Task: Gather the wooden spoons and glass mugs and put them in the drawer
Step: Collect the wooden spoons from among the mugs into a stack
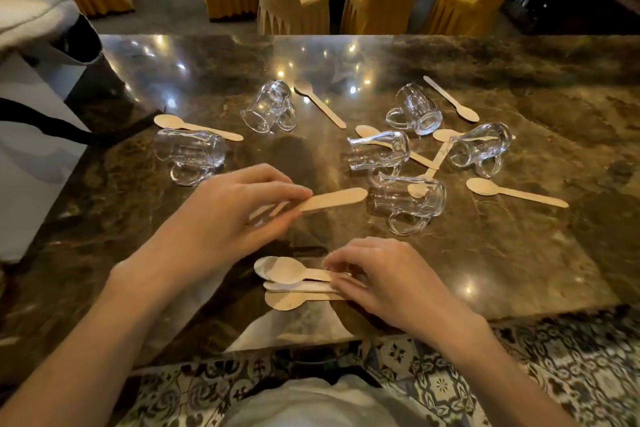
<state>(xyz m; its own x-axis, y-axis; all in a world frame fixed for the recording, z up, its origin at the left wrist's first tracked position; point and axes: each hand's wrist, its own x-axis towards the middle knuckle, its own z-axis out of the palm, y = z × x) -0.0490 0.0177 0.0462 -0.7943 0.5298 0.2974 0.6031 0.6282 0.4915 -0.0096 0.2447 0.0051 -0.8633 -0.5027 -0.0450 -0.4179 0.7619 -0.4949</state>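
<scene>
Wooden spoon pinched between thumb and fingers of left hand, handle end projecting rightward. Right hand, nearer body, fingers curled over handles of spoon stack on bench; bowls lie left of hand. Progress judged early: beyond both hands, several loose spoons ungathered; six mugs on their sides, nearest just past held spoon's tip. Drawer not in view.
</scene>
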